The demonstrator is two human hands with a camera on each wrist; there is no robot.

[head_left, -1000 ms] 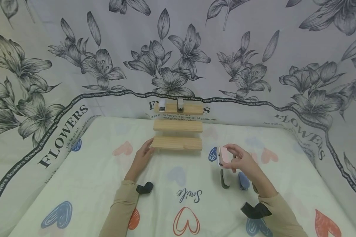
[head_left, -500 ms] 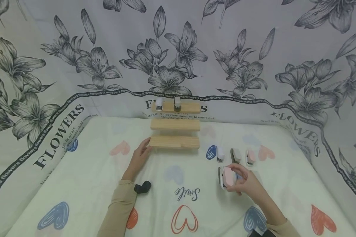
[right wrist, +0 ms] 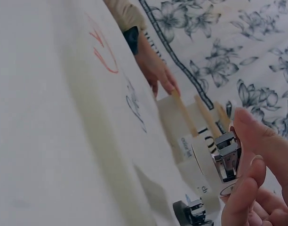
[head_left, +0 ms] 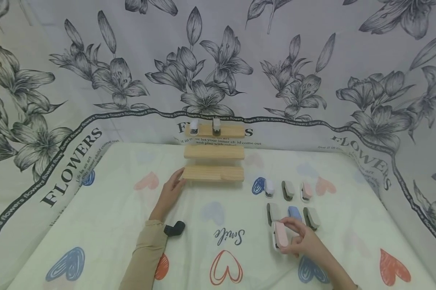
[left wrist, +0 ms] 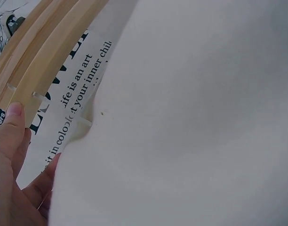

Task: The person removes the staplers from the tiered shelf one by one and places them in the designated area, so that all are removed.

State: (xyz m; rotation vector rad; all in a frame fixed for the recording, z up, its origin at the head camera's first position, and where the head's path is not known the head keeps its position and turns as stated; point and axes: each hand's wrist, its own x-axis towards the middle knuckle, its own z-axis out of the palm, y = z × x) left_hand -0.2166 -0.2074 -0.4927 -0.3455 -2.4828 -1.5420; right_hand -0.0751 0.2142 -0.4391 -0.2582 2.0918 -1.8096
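Note:
In the head view, my right hand (head_left: 305, 243) pinches a small pink stapler (head_left: 281, 235) between thumb and fingers, just in front of the loose staplers. Its metal mechanism (right wrist: 227, 153) faces the right wrist camera. My left hand (head_left: 170, 193) holds the left end of a three-tier wooden display stand (head_left: 214, 174). The left wrist view has the thumb (left wrist: 14, 113) on the plank's end; the other fingers are partly hidden. On the top tier stand a white stapler (head_left: 194, 126) and a grey one (head_left: 216, 127).
Right of the stand, a back row has white (head_left: 269, 188), grey (head_left: 287, 190) and pink (head_left: 306, 191) staplers. Nearer me are grey (head_left: 272, 213), blue (head_left: 295, 213) and another grey stapler (head_left: 311, 218). A flower-printed cloth (head_left: 218, 60) hangs behind.
My right hand has carried the pink stapler toward me, from beside the back row to in front of the nearer row. The left hand stays at the stand. The head view has shifted slightly.

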